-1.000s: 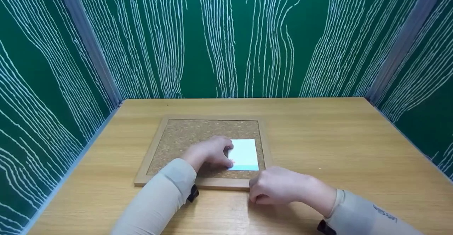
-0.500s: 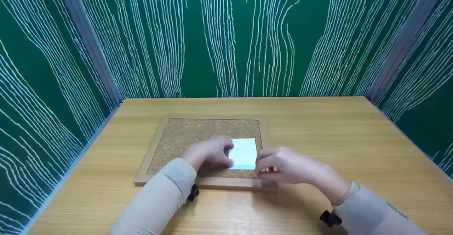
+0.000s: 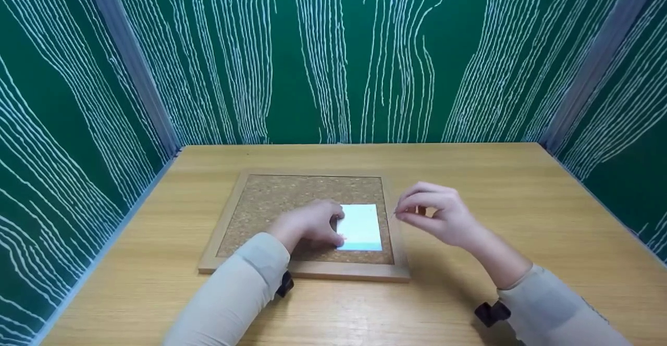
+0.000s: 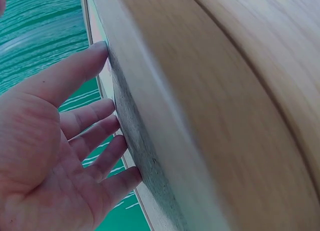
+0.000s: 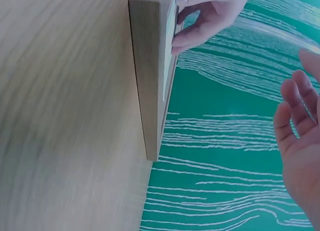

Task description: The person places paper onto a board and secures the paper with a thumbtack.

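A square cork board with a light wooden frame (image 3: 271, 200) lay flat on the pale wooden table (image 3: 495, 189). A white rectangular paper note with a light blue lower edge (image 3: 359, 226) sat toward the board's five o'clock corner. The left hand (image 3: 310, 223) pressed straight fingers on the board, touching the note at its nine o'clock edge. The right hand (image 3: 435, 213) hovered at the note's three o'clock, fingertips pinched together; whether they gripped anything could not be told.
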Action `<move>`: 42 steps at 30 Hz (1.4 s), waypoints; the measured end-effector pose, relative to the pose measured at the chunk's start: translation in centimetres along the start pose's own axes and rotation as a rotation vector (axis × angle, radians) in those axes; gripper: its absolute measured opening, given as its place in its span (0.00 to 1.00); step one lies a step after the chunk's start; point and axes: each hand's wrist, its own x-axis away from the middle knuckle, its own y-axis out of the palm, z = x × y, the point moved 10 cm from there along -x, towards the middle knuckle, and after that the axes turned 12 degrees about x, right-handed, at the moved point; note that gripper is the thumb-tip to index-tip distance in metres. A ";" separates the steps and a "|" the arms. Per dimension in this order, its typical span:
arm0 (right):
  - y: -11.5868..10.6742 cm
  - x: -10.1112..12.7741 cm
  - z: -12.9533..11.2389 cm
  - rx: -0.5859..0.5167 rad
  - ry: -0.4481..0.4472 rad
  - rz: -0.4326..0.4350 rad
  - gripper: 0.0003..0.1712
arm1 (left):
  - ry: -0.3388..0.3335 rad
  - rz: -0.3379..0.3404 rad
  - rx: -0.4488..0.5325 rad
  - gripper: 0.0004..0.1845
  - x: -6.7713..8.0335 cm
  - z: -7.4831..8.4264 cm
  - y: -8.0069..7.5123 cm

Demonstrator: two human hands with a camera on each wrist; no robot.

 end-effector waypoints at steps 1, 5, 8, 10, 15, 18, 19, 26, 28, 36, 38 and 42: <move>-0.3 -0.1 -0.1 -0.004 0.016 0.011 0.18 | -0.002 0.001 0.002 0.33 0.0 0.0 0.0; -1.2 -0.5 -0.5 0.004 0.055 0.038 0.19 | -0.007 0.001 0.004 0.34 0.0 0.0 0.0; -1.5 -0.7 -0.8 0.022 0.053 0.059 0.20 | 0.006 -0.001 -0.002 0.34 0.1 0.2 0.1; -1.7 -0.7 -0.9 0.035 0.052 0.071 0.20 | 0.023 -0.001 -0.012 0.34 0.1 0.4 0.0; -1.7 -0.7 -0.5 0.049 0.084 0.075 0.18 | 0.029 0.002 -0.015 0.33 0.1 0.5 -0.1; -1.4 -0.6 -0.1 0.047 0.113 0.063 0.17 | 0.025 0.002 -0.013 0.33 0.1 0.5 -0.1; -1.1 -0.4 0.5 0.049 0.124 0.057 0.17 | 0.024 0.002 -0.013 0.33 0.1 0.5 -0.1; 1.2 1.1 5.4 0.034 0.309 -0.109 0.10 | 0.013 0.004 -0.012 0.33 0.1 0.5 -0.1; 2.0 1.3 6.3 0.018 0.378 -0.185 0.07 | 0.014 0.004 -0.020 0.33 0.1 0.5 -0.1; 3.9 1.2 8.8 0.036 0.526 -0.331 0.06 | -0.002 0.006 -0.009 0.33 0.1 0.3 -0.2; 4.2 0.9 9.3 0.055 0.534 -0.355 0.05 | 0.000 0.006 -0.017 0.33 0.0 0.3 -0.1; 5.2 0.3 10.2 0.092 0.545 -0.421 0.02 | 0.013 0.003 -0.038 0.33 0.0 0.4 -0.1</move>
